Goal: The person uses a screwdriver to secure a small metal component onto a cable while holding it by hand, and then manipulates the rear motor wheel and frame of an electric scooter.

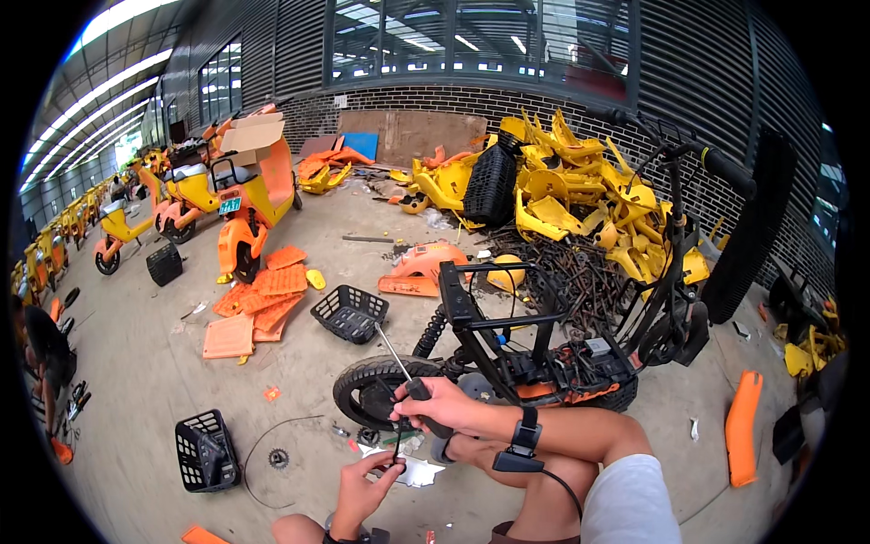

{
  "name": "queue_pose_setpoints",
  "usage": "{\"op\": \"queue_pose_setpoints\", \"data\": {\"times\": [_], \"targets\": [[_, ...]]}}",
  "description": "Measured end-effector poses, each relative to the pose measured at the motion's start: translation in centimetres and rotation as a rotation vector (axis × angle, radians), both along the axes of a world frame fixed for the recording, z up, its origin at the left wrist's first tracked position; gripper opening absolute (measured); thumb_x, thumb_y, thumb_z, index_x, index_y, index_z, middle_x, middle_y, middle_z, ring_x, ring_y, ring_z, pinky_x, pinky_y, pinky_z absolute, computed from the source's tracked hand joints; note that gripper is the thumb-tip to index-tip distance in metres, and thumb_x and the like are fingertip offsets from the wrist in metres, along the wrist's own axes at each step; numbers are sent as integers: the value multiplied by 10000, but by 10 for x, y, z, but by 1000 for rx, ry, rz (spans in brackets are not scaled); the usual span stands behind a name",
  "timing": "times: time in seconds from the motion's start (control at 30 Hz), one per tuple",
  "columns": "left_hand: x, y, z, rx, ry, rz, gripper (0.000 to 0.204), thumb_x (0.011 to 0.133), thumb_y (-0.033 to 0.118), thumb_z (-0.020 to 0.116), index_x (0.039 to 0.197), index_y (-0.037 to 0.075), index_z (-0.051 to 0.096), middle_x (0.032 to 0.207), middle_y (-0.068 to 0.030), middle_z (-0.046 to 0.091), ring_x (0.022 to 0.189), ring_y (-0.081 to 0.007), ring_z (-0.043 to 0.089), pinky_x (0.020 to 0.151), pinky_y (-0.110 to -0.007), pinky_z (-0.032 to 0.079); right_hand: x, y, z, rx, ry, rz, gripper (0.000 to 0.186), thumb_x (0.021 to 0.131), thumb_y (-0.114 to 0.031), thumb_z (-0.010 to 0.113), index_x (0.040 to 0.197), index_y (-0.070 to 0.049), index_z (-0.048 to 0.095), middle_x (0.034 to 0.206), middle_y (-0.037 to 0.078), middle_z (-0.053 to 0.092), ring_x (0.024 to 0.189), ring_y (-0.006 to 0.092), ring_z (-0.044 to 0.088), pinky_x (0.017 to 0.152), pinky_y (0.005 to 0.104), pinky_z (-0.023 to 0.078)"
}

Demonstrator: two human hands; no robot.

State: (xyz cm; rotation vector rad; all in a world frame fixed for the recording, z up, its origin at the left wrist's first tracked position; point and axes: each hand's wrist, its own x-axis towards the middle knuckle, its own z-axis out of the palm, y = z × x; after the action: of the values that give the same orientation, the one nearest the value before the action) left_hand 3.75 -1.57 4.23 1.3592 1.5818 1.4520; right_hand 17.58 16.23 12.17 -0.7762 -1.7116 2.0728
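Note:
My right hand (433,405) grips a screwdriver with a dark handle (418,389) and a long metal shaft angled up and left. A black cable (399,435) hangs from near those fingers down to my left hand (367,485), which pinches its lower part. Just behind my hands stands a stripped scooter frame (458,304) with its black rear wheel (349,399), shock spring (430,331) and exposed electrical parts (587,361). A white sheet (419,472) and small loose parts lie on the floor under my hands. Whatever else is under my right palm is unclear.
Black baskets (349,317) (207,453), a toothed disc (279,459) and orange panels (263,317) lie on the concrete floor (154,363). An orange strip (744,426) lies right. Behind are yellow scrap panels (562,181), metal scrap and parked scooters (245,208). Another person (45,354) is at the far left.

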Motion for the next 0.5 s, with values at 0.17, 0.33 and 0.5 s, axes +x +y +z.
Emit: {"op": "queue_pose_setpoints", "data": {"times": [0.17,0.33,0.5], "targets": [[-10,-1,-20,77,151,54,215,881,92,693,1077,5,695,960,-108,740,830,-196,714,759,-310,556,0,-7,5,74,-38,61,305,891,-113,698,1120,24,549,968,159,716,629,118,595,526,252,476],[-2,4,-44,151,122,-42,268,908,74,630,1173,34,652,1021,-162,708,894,-293,702,788,-363,551,7,-20,6,47,-11,-31,233,858,-8,685,1043,10,544,894,198,697,556,156,592,485,290,488],[-5,-2,-47,176,164,9,251,900,111,627,1125,6,664,951,-200,691,864,-367,667,770,-416,532,2,-21,-3,47,-30,-50,249,824,-9,661,1027,3,516,822,218,678,492,169,567,439,295,487]]}}
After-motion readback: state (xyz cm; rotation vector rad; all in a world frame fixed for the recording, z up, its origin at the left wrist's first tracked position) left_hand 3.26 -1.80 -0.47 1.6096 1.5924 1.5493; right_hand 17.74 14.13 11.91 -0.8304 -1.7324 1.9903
